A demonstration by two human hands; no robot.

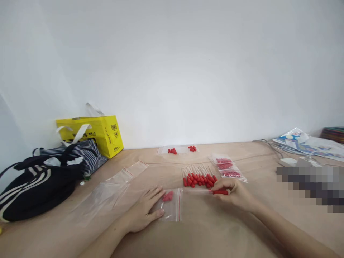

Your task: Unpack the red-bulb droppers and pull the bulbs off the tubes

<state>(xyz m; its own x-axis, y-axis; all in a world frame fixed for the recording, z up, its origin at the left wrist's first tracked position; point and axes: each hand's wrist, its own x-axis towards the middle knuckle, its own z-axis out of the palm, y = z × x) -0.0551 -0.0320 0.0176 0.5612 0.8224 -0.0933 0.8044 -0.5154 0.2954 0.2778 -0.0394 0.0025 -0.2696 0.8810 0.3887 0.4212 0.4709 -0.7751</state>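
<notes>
My left hand (146, 211) lies flat with spread fingers on a small clear zip bag (172, 206) that has red caps inside it. My right hand (235, 195) pinches a dropper with a red bulb (219, 192), its clear tip pointing toward the bag's mouth. Just beyond that hand lies a row of several droppers with red bulbs (200, 177). Filled bags of red pieces (228, 167) rest behind my right hand.
Empty clear zip bags (118, 182) lie at the left. A black striped bag (37, 186) and a yellow shopping bag (99, 134) stand at the far left by the wall. Another clear bag with red caps (178, 149) lies at the back. Printed sheets (309, 143) and a cable are at the right.
</notes>
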